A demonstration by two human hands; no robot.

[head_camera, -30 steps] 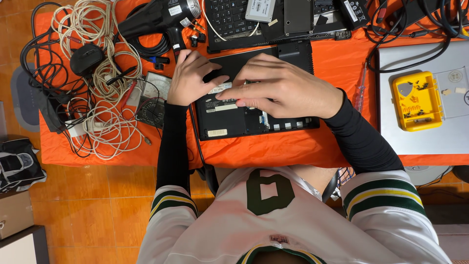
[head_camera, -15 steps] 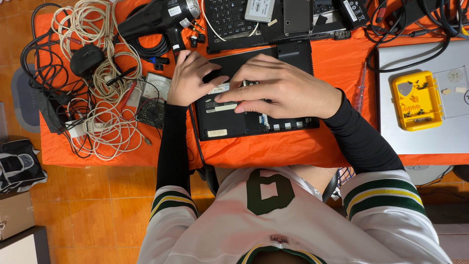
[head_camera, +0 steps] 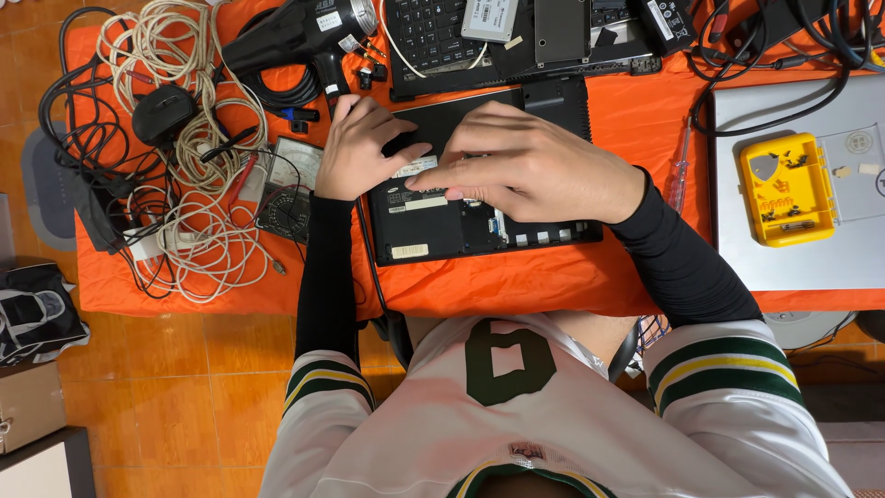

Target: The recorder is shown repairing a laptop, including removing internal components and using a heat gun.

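A black laptop [head_camera: 442, 231] lies upside down on the orange table [head_camera: 516, 277], its underside with white labels facing up. My left hand [head_camera: 361, 148] rests on its left far corner, thumb pressing near a label. My right hand [head_camera: 530, 166] lies flat across the middle of the underside, fingers pointing left and touching the same labelled area. Both hands press on the laptop; neither grips a loose item. What lies under my right palm is hidden.
A tangle of white and black cables [head_camera: 175, 157] and a black mouse [head_camera: 162, 114] fill the left. A black heat gun [head_camera: 295, 37], a keyboard part [head_camera: 433, 32], a multimeter [head_camera: 290, 189], a silver laptop [head_camera: 830, 240] with a yellow screw box [head_camera: 786, 189], and a screwdriver [head_camera: 680, 171] lie around.
My right hand's fingers have shifted slightly on the laptop's underside. Everything else stays where it was.
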